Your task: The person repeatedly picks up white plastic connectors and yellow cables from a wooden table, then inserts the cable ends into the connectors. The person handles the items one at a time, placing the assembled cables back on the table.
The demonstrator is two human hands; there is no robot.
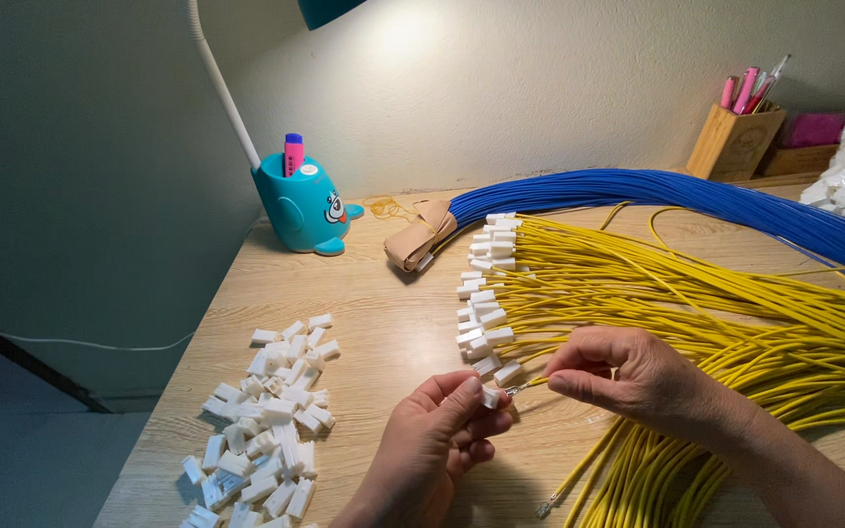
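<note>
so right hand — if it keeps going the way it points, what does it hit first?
Likely the small white connector pinched in the left hand. The right hand points left, its yellow wire tip almost touching it.

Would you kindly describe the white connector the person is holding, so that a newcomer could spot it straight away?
Start at the wooden desk, near its front edge where the two hands meet. The left hand pinches one small white connector between thumb and fingers, while the right hand brings a yellow wire to it. Unlike the loose white pile to the left, it is lifted off the desk.
</note>
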